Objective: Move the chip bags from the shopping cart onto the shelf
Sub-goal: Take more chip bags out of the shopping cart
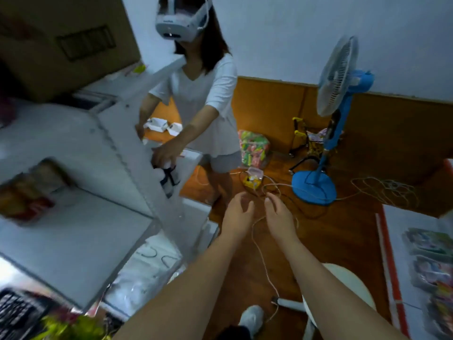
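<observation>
Hands empty: I hold my left hand point(236, 212) and right hand point(279, 215) apart, fingers loosely spread, carrying nothing; chip bags point(24, 192) lie on the shelf point(81, 241).

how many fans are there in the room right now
1. A blue standing fan stands on the wooden floor to the right, by the wall, beyond the right hand. Others could be out of view.

Both bare forearms reach out from 6 o'clock toward 12, nearly parallel. The left hand point(236, 212) and right hand point(278, 213) hang side by side, just apart, fingers loosely curled, holding nothing.
</observation>
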The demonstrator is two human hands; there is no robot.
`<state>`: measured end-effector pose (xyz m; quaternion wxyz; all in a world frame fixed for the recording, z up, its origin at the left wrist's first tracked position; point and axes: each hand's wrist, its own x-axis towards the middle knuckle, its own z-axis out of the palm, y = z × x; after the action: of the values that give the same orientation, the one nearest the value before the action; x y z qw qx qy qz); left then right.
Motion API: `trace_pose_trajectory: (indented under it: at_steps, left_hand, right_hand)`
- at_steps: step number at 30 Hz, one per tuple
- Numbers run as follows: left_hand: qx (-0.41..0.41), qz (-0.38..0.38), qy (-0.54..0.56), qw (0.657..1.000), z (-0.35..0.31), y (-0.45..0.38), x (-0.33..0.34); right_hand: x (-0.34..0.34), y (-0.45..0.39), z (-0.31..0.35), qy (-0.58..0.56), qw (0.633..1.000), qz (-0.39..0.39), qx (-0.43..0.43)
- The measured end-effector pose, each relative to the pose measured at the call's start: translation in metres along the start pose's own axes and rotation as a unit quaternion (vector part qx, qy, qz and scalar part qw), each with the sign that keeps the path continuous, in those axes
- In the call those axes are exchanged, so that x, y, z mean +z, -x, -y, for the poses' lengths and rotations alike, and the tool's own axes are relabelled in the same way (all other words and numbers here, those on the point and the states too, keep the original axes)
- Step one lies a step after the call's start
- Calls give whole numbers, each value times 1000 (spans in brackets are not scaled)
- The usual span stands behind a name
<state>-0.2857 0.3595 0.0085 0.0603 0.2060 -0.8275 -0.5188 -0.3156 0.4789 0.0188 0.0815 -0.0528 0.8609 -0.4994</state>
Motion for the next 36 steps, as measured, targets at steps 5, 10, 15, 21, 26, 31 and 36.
trace_pose_trajectory:
  at_steps: [5,10,15,21,26,31,36]
  left_hand:
    - [-99,-93,15,991,98,115,-79]
    - [-195,-187,21,963,165,222,-174]
    - [-255,-268,37,928,234,304,-269]
    - [-294,-297,22,908,323,372,-384]
    - [-330,-281,-7,901,394,415,-465]
    - [-353,-232,-54,905,441,433,-500]
    - [-357,-174,-74,915,484,411,-495]
  right_hand:
    - [98,103,17,18,991,122,-53]
    - [190,199,42,68,959,257,-96]
    - [282,280,70,108,926,340,-127]
    - [398,368,95,136,916,361,-107]
    - [482,446,92,196,908,363,-70]
    - [527,478,100,230,904,360,-38]
    - [560,462,88,236,912,336,5]
